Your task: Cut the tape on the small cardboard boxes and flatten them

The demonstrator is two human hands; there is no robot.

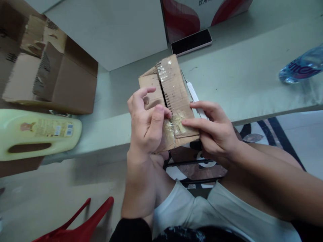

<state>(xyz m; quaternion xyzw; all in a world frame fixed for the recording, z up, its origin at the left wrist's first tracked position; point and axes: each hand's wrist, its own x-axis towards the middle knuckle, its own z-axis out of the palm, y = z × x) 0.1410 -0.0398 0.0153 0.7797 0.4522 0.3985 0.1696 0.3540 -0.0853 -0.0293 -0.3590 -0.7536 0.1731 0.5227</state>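
A small brown cardboard box is held over the table's front edge, with a dark slit between its flaps and clear tape patches across them. My left hand rests on its left side, fingers curled, with the thumb and a fingertip close together at the taped seam. Whether a tape end is pinched there I cannot tell. My right hand grips the box's lower right corner, thumb and index finger on the cardboard. A white-handled utility knife lies on the table just beyond the box, partly hidden by it and my right fingers.
On the pale table are a phone, a clear plastic bottle, a pale yellow jug and an opened carton. A white box stands behind. Red stool legs show at lower left.
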